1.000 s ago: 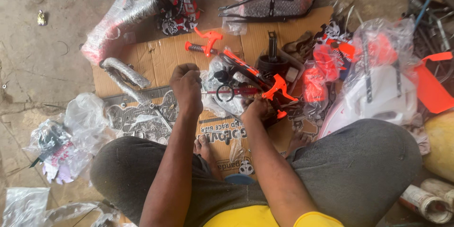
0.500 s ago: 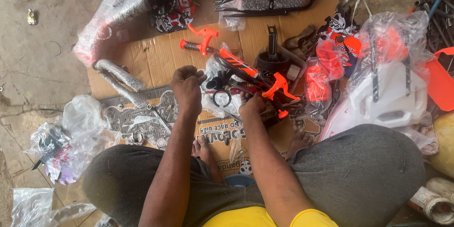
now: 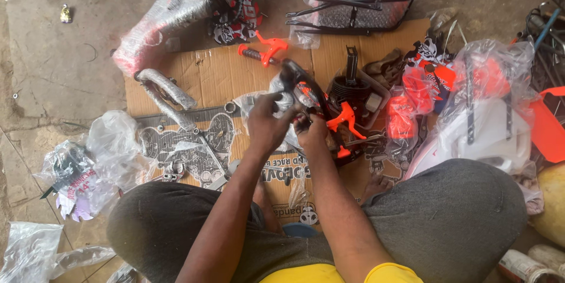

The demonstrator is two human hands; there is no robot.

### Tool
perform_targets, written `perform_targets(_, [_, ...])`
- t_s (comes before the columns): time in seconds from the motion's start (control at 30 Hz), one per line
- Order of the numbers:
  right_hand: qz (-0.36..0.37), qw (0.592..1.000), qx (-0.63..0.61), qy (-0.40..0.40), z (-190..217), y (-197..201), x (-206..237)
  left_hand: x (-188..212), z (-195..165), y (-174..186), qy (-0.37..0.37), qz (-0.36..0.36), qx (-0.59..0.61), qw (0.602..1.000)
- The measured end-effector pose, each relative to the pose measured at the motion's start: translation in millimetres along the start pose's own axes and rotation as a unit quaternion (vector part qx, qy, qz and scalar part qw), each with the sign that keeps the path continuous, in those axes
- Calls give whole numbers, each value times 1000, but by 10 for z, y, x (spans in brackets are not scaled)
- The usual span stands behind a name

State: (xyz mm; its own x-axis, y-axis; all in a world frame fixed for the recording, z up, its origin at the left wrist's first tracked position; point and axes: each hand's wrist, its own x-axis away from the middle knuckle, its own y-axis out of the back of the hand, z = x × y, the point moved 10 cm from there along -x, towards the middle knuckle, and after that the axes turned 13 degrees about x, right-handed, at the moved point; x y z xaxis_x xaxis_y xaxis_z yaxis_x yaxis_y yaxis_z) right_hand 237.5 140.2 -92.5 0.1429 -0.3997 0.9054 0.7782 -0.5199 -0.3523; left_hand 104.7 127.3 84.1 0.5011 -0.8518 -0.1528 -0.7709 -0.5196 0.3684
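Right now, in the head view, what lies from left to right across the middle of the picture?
Crumpled clear plastic bags → wrapped silver tube → left hand → right hand on the black-and-orange part → orange-filled bag → white plastic part.

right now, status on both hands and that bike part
Left hand and right hand both gripping black-and-orange bike part, lifted over cardboard. Loose orange lever beside right hand. Plastic wrap bunched under part.
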Motion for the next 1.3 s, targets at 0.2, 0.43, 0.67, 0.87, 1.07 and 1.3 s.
perform_targets(0.2, [99,993,-20,65,105,-395,191,-32,90,216,116,-52,-44,991])
perform_targets(0.43, [182,974,44,129,160,-465,343,-279,144,465,153,-136,43,978])
perform_targets(0.67, [176,969,132,110,93,-401,236,-842,-77,63,67,-22,59,996])
perform_targets(0.87, [194,951,196,142,282,-358,185,-1153,-179,-477,94,166,305,933])
perform_targets(1.07, [187,949,203,151,469,-222,143,-1190,-313,-852,141,253,314,904])
perform_targets(1.3, [224,943,210,127,458,-149,339,-1177,-589,-651,-6,108,40,993])
